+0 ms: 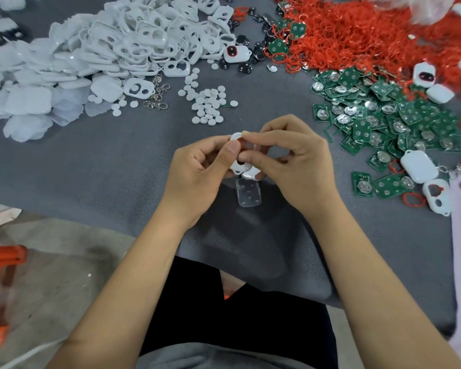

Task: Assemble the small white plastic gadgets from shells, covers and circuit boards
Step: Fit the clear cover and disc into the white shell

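Observation:
Both hands meet over the middle of the grey table. My left hand (201, 166) grips a small white plastic shell (239, 170) with its thumb on the front. My right hand (290, 153) pinches the same shell from the right, with fingertips at its top edge. The shell is mostly hidden by fingers. A clear plastic cover (248, 193) lies on the table just below the hands. White shells are heaped (133, 43) at the far left, green circuit boards (383, 115) lie at the right.
A big pile of red rings (370, 35) fills the far right. Small white discs (208, 102) lie ahead of the hands, metal clasps (157, 97) beside them. Finished white gadgets (419, 166) sit at the right. An orange stool (0, 283) stands on the floor at left.

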Tool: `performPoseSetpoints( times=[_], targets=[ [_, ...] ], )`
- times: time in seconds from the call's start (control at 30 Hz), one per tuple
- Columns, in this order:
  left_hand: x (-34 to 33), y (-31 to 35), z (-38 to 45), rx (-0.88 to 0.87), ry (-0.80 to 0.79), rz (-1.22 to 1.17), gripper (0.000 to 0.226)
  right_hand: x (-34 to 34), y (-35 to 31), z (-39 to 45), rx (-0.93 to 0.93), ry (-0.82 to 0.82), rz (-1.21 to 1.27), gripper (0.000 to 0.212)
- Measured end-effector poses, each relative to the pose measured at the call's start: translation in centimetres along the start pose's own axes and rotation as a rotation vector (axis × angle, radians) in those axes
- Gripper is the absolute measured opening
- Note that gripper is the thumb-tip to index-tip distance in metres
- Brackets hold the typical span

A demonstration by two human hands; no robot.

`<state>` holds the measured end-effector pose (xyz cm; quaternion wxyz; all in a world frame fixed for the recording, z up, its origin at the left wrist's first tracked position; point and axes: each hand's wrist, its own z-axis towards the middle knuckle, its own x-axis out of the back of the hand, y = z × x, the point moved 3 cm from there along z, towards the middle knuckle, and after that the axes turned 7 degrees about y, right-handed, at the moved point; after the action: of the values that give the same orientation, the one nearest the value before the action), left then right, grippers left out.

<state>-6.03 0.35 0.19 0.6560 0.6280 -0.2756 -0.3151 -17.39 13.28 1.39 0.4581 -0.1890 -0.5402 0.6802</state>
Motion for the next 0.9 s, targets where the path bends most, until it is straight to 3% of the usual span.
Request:
performPoseSetpoints(
  times=[0.07, 0.17, 0.37, 0.67, 0.9],
  targets=[
    [-0.08, -0.12, -0.15, 0.032, 0.020, -0.053, 0.017, -0.22, -0.01, 0.19, -0.047, -0.025, 0.088, 0.027],
    [-0.32, -0.19, -0.29, 0.050, 0.026, -0.113, 0.019, -0.19, 0.43, 0.52, -0.290, -0.092, 0.301, 0.025],
    [-0.15, -0.16, -0.30, 0.003, -0.013, -0.072, 0.025, -0.50, 0.62, 0.48, -0.560, -0.255, 0.537, 0.015],
    [-0.59, 0.02, -0.72, -0.059, -0.129, -0.112, 0.020, -0.41, 0.39, 0.59, -0.733, -0.320, 0.599, 0.023],
    [-0.71, 0.00, -0.72, -0.054, -0.141, -0.061, 0.022, -0.13, -0.35, 0.76, -0.731, -0.349, 0.516, 0.032]
  ],
)
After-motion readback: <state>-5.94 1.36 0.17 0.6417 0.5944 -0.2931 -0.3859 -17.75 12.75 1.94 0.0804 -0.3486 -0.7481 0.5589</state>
